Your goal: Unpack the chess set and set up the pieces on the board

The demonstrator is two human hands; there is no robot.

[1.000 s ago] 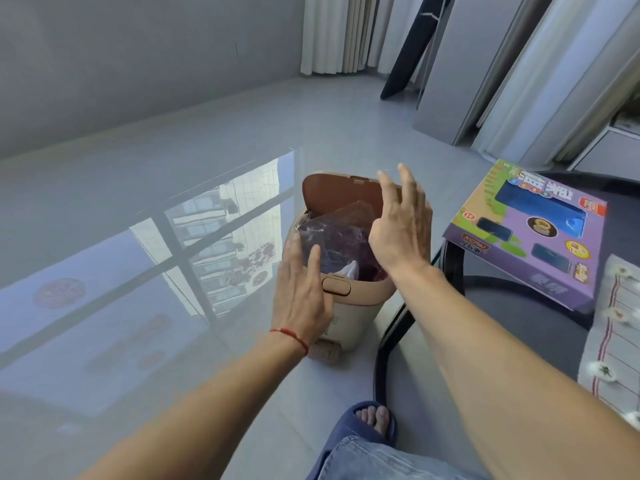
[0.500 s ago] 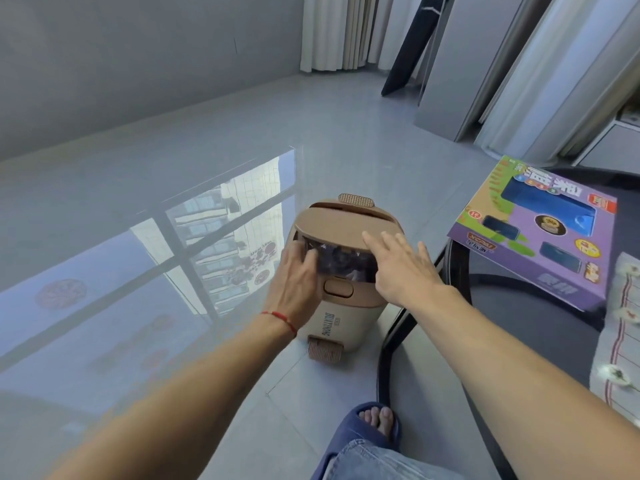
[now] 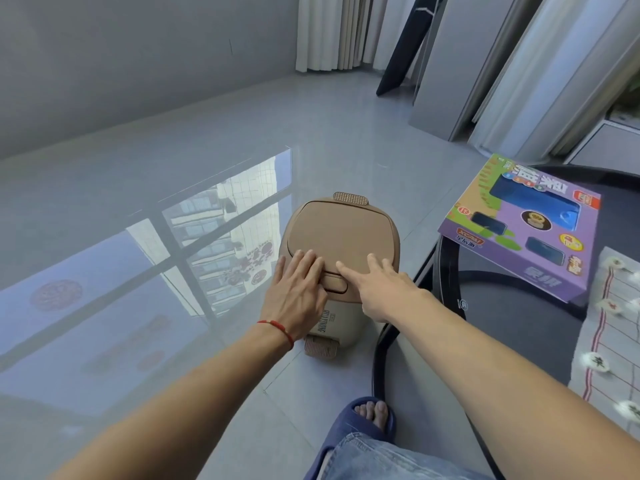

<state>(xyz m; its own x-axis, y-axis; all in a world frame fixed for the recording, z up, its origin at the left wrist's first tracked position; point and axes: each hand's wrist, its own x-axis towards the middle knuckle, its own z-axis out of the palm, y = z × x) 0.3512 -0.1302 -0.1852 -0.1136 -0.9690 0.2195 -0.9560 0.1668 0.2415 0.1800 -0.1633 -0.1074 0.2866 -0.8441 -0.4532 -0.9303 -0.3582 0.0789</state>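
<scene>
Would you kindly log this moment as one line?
left hand: pressing bin lid | right hand: fingers on lid | bin: closed | chess box: on table

Board sheet [image 3: 609, 344], right of right hand [image 3: 384, 289]: cut by frame edge. Piece characters [image 3: 594, 361]: too small to read. Bin [image 3: 341, 237] contents: hidden under closed lid.

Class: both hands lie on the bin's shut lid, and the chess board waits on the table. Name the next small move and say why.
Probably lift both hands off the bin lid and turn to the board. The left hand and right hand rest flat on a lid that already looks shut, while only a few pieces stand on the board.
</scene>
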